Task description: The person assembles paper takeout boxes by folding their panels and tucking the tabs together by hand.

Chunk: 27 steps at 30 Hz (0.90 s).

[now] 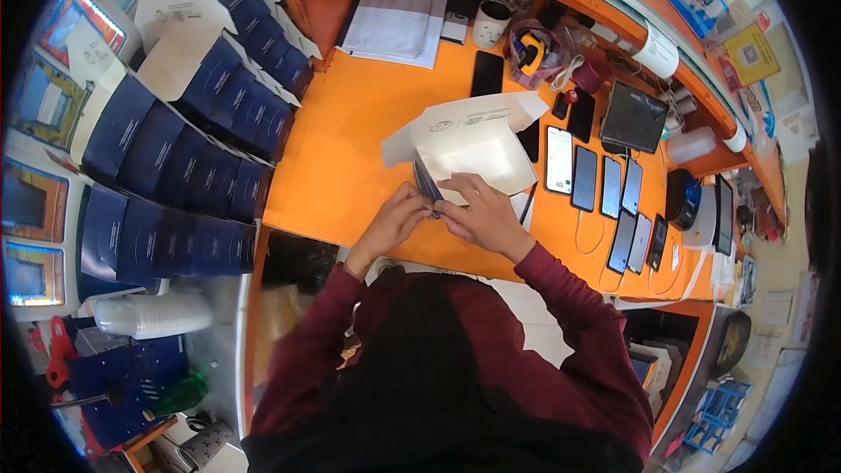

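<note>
A partly folded cardboard box [477, 158], white inside with a dark blue outer side, lies tilted on the orange table in front of me. Its lid flap [464, 123] with printed text stands out on the far side. At the near left corner, my left hand [399, 219] pinches the blue side flap [426, 180] with curled fingers. My right hand [477, 215] is closed on the same corner, its fingers reaching over the box's near edge. The two hands almost touch, and the fingertips partly hide the fold between them.
Stacked blue boxes [175, 158] fill the left side. On the orange table [328, 158] several phones [584, 177] lie at right, with cables. Papers [390, 22], a white cup [491, 24] and a basket [536, 54] stand at the back. Clear plastic containers [153, 315] lie lower left.
</note>
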Each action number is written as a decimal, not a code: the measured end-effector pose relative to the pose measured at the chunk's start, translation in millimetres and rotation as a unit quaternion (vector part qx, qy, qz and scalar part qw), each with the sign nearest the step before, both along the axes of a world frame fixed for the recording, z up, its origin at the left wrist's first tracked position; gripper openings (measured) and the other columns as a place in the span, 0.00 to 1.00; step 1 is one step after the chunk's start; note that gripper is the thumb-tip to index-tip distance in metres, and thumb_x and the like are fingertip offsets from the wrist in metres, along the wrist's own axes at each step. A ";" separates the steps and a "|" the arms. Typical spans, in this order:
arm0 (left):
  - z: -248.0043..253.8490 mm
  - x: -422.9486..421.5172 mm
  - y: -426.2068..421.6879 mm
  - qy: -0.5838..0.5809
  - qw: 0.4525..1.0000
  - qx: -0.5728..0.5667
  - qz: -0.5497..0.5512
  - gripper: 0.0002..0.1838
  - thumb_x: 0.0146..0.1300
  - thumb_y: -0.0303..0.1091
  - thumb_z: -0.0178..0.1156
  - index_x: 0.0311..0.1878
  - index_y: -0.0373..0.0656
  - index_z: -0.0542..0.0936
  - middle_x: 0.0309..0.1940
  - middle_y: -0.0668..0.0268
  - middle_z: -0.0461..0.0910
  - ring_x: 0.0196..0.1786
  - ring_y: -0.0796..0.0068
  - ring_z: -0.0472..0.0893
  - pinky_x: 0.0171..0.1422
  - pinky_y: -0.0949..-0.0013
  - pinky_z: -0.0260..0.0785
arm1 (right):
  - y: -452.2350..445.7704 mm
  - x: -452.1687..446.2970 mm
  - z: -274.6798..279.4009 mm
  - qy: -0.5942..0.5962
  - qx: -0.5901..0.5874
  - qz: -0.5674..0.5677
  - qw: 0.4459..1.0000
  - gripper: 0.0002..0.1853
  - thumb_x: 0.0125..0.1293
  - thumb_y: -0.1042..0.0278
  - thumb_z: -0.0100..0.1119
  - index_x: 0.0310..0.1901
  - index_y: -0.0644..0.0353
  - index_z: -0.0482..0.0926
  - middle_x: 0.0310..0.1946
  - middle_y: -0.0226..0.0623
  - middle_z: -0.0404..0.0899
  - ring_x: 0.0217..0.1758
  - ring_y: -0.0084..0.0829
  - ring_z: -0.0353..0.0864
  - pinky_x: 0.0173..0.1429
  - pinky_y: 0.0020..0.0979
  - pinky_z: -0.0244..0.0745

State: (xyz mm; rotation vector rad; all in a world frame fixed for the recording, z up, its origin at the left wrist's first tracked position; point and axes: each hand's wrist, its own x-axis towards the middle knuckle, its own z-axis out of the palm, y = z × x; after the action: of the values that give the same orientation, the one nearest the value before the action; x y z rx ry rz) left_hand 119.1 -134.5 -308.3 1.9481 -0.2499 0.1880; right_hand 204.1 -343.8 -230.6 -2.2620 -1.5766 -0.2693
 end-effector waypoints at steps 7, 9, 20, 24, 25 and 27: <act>-3.2 0.5 0.2 0.011 0.997 -0.072 -0.037 0.05 0.71 0.26 0.62 0.47 0.39 0.78 0.43 0.63 0.72 0.46 0.69 0.79 0.47 0.68 0.77 | -1.0 -9.7 -17.4 0.031 -0.034 -0.022 0.999 0.16 0.65 0.63 0.66 0.54 0.47 0.77 0.53 0.32 0.79 0.50 0.38 0.82 0.42 0.34 0.81; 0.0 -2.6 -5.4 0.027 0.993 -0.113 0.001 0.06 0.72 0.27 0.61 0.49 0.39 0.76 0.41 0.63 0.74 0.44 0.70 0.80 0.45 0.68 0.77 | -0.5 -6.4 -3.6 0.115 -0.057 -0.005 0.992 0.17 0.68 0.64 0.63 0.57 0.49 0.75 0.53 0.36 0.80 0.50 0.41 0.83 0.43 0.37 0.81; 13.0 44.7 -6.7 0.158 0.949 -0.189 0.195 0.16 0.76 0.42 0.58 0.43 0.37 0.73 0.24 0.63 0.79 0.18 0.74 0.81 0.21 0.73 0.75 | 31.3 70.6 3.7 0.395 -0.119 -0.029 0.910 0.25 0.63 0.66 0.67 0.61 0.60 0.76 0.41 0.45 0.86 0.45 0.50 0.86 0.50 0.43 0.79; 21.6 53.4 2.3 0.226 0.955 -0.117 0.155 0.16 0.75 0.40 0.58 0.38 0.34 0.76 0.24 0.60 0.81 0.21 0.71 0.84 0.22 0.72 0.75 | 45.3 69.5 -1.2 0.242 -0.162 -0.018 0.956 0.35 0.51 0.61 0.76 0.63 0.57 0.76 0.42 0.42 0.82 0.49 0.47 0.84 0.52 0.44 0.79; 25.0 53.5 1.6 0.225 0.957 -0.098 0.154 0.16 0.75 0.39 0.58 0.38 0.33 0.76 0.24 0.59 0.82 0.21 0.70 0.85 0.22 0.71 0.75 | 45.6 67.6 -3.6 0.225 -0.166 -0.030 0.960 0.35 0.50 0.61 0.77 0.62 0.57 0.77 0.43 0.43 0.81 0.49 0.47 0.84 0.52 0.44 0.80; 25.9 53.1 2.1 0.209 0.964 -0.066 0.148 0.15 0.75 0.36 0.57 0.37 0.31 0.76 0.24 0.57 0.82 0.21 0.68 0.86 0.23 0.69 0.76 | 46.8 65.1 -10.0 0.193 -0.173 -0.053 0.964 0.37 0.48 0.59 0.79 0.61 0.57 0.78 0.44 0.43 0.80 0.48 0.48 0.84 0.53 0.44 0.80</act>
State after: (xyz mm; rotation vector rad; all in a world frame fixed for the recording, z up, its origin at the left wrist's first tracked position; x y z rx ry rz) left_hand 172.2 -132.4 -282.4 1.8337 0.3257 -0.0169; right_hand 269.1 -297.1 -240.6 -2.4652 -1.3778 0.4324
